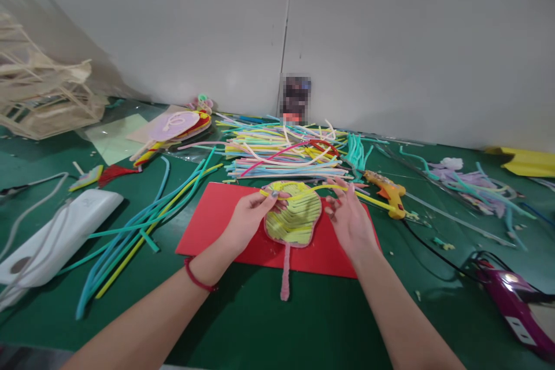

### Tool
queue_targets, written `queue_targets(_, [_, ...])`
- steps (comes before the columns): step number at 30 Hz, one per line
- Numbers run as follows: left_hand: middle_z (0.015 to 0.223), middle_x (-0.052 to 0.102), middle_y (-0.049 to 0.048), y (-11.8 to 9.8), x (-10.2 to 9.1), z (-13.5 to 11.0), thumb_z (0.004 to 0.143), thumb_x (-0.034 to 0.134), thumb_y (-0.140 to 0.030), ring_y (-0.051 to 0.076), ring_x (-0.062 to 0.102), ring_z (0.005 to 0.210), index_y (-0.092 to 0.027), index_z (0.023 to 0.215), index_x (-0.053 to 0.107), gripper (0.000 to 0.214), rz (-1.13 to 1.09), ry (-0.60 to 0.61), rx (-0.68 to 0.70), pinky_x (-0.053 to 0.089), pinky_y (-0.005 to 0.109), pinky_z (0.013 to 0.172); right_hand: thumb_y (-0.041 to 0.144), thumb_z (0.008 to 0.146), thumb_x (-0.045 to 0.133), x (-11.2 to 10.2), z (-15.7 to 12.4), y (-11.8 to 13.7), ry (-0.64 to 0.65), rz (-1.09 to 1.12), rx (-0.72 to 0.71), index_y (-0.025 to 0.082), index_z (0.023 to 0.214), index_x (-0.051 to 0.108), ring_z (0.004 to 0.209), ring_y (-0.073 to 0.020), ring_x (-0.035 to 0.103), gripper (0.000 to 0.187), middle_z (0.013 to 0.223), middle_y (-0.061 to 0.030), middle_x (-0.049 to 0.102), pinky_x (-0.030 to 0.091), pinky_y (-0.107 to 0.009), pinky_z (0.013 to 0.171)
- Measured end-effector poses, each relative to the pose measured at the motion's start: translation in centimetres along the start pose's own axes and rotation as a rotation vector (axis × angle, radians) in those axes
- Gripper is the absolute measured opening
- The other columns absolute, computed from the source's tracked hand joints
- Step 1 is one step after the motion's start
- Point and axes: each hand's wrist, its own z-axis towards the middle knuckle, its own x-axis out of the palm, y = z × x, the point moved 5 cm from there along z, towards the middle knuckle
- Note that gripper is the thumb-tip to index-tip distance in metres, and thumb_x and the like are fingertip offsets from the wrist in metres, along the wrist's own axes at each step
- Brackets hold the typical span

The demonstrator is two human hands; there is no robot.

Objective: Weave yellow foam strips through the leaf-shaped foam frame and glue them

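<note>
My left hand [247, 214] pinches one end of a yellow pipe cleaner [323, 188] between thumb and fingers. The stem arches across to my right hand [350, 219], whose loosely curled fingers hold it, and its far end sticks out to the right. Beneath both hands lies a fan-shaped piece [292, 219] covered in yellow-green pipe cleaner rows, with a pink edge and a pink handle [285, 277]. It rests flat on a red board [217, 214], its handle reaching past the near edge.
Many coloured pipe cleaners [281, 153] are heaped behind the board. Teal and yellow ones [151, 219] lie left, near a white power bank-like box [65, 237]. At right are a yellow glue gun [390, 193] and a purple power strip [514, 300]. A finished-looking fan [176, 127] lies back left.
</note>
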Motion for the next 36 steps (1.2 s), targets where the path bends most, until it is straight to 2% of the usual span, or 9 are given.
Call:
queue_targets(3, [0.081,0.069,0.0086,-0.1,0.9,-0.3,0.076,0.055,-0.041,0.015,0.061,0.072,-0.012,0.081,0.07,0.033,0.061,0.125,-0.005,0.049,0.028,0.073,0.053,0.074,0.054,0.4,-0.1,0.0,0.058,0.005,0.007,0.031,0.102,0.06,0.065,-0.007,0.053,0.036,0.116,-0.0003,0.057,0.04,-0.019,0.05])
queue_targets(9, [0.086,0.069,0.0077,-0.1,1.9,-0.9,0.077,0.054,-0.038,0.015,0.062,0.076,-0.014,0.081,0.071,0.029,0.113,0.314,0.001,0.049,0.026,0.073,0.049,0.074,0.056,0.8,-0.3,-0.4,0.136,0.011,0.067,0.029,0.109,0.057,0.057,-0.0061,0.05,0.04,0.105,-0.0028,0.063,0.037,-0.017,0.043])
queue_targets(14, [0.081,0.069,0.007,0.0,2.0,-0.9,0.077,0.053,-0.037,0.015,0.062,0.075,-0.014,0.081,0.07,0.029,0.106,0.34,-0.027,0.049,0.026,0.073,0.039,0.075,0.059,1.2,-0.8,-0.9,0.198,-0.126,0.122,0.03,0.114,0.053,0.037,0.0007,0.03,0.041,0.114,-0.0047,0.06,0.018,-0.013,0.028])
queue_targets(17, [0.079,0.069,0.0065,0.1,1.8,-0.8,0.077,0.054,-0.038,0.014,0.062,0.074,-0.014,0.081,0.07,0.029,0.089,0.315,-0.023,0.049,0.025,0.073,0.037,0.076,0.058,1.4,-1.0,-1.0,0.227,-0.158,0.154,0.026,0.111,0.055,0.034,0.0022,0.024,0.037,0.117,-0.0074,0.058,0.013,-0.014,0.025])
queue_targets(23, [0.077,0.065,0.0055,0.0,1.5,-0.6,0.078,0.052,-0.039,0.013,0.06,0.072,-0.013,0.076,0.067,0.03,0.057,0.253,0.029,0.048,0.024,0.071,0.032,0.072,0.063,1.3,-0.9,-1.0,0.237,-0.154,0.19,0.019,0.094,0.061,0.035,0.0023,0.029,0.026,0.112,-0.0078,0.061,0.019,-0.012,0.026])
queue_targets(25, [0.076,0.065,0.0055,-0.2,1.4,-0.5,0.078,0.052,-0.04,0.014,0.059,0.072,-0.012,0.075,0.067,0.032,0.1,0.198,0.041,0.048,0.025,0.072,0.032,0.071,0.064,1.2,-0.9,-1.1,0.228,-0.142,0.195,0.018,0.09,0.062,0.034,0.0023,0.028,0.025,0.1,-0.0068,0.066,0.019,-0.012,0.026])
queue_targets(27, [0.078,0.065,0.0055,-0.4,1.1,-0.4,0.077,0.052,-0.04,0.015,0.059,0.076,-0.013,0.076,0.067,0.031,0.161,0.117,0.044,0.047,0.026,0.074,0.034,0.07,0.065,1.1,-0.8,-1.2,0.218,-0.136,0.199,0.018,0.09,0.061,0.031,0.0017,0.027,0.026,0.078,-0.0033,0.068,0.018,-0.013,0.026])
queue_targets(30, [0.082,0.065,0.0041,-0.5,0.4,-0.1,0.076,0.054,-0.036,0.015,0.059,0.076,-0.014,0.086,0.066,0.027,0.209,-0.003,0.03,0.047,0.026,0.074,0.036,0.071,0.064,0.9,-0.8,-1.2,0.224,-0.129,0.187,0.018,0.093,0.061,0.027,-0.0002,0.027,0.028,0.053,0.0027,0.059,0.019,-0.014,0.027])
queue_targets(36, [0.068,0.061,0.0003,0.0,-0.4,0.3,0.074,0.056,-0.03,0.013,0.06,0.067,-0.015,0.104,0.06,0.034,0.165,-0.099,-0.025,0.049,0.025,0.068,0.038,0.073,0.062,1.2,-1.1,-0.8,0.236,-0.088,0.128,0.019,0.093,0.062,0.035,-0.0028,0.039,0.028,0.057,0.0019,0.061,0.029,-0.015,0.033])
